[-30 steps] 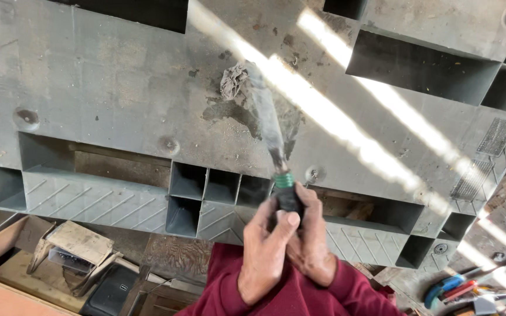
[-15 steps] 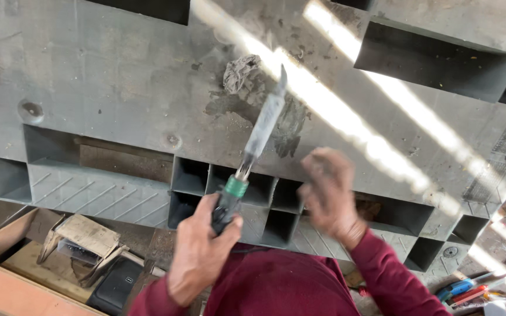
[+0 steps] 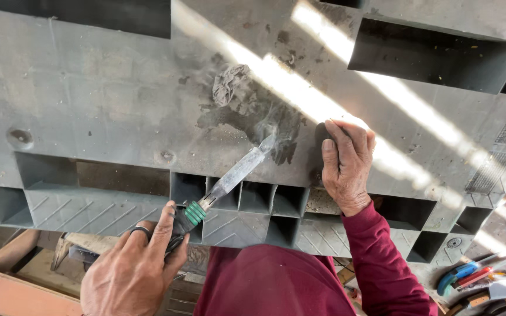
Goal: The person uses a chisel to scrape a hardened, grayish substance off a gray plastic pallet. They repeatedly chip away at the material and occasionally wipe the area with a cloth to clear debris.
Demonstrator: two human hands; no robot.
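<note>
Nearest the camera, the left hand [image 3: 133, 272] is closed around the dark handle of a soldering iron [image 3: 229, 178], a ring on one finger; the iron has a green collar and a long grey shaft that slants up to the right. Its tip touches a scorched, dark patch [image 3: 247, 111] on the grey plastic pallet [image 3: 89, 99], where thin smoke rises. Just right of the tip, the right hand [image 3: 345, 161], in a maroon sleeve [image 3: 382, 263], presses a small dark object flat against the pallet. The pallet surface is dusty, with rectangular recesses and ribbed cells, crossed by bright diagonal bands of sunlight. Below left lies a wooden board [image 3: 7, 287]; at lower right, coloured hand tools [image 3: 475, 278].
</note>
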